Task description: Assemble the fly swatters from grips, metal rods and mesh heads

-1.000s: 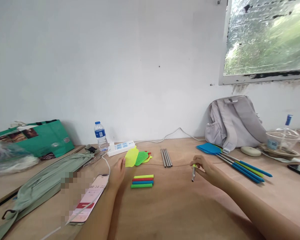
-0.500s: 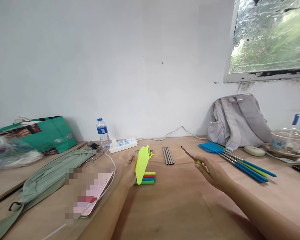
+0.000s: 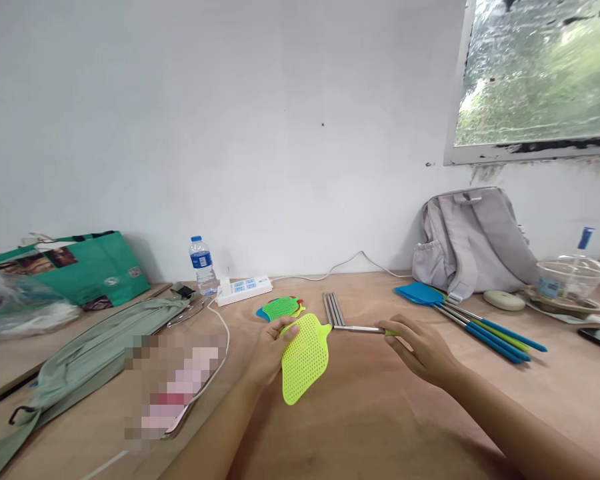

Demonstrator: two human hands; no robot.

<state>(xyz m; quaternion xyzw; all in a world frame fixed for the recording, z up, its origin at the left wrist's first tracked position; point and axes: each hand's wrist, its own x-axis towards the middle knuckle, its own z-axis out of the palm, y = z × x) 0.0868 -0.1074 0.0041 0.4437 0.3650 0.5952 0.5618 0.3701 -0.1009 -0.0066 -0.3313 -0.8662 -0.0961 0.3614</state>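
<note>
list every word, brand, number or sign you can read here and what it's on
No text is legible.
Water bottle: blue label, print too small.
Green bag: pale marks, too small.
Power strip: blue markings, too small.
Plastic cup: label, too blurred.
Pink phone screen: pixelated, unreadable.
Yellow-green swatter head, metal rod: no lettering visible.
</note>
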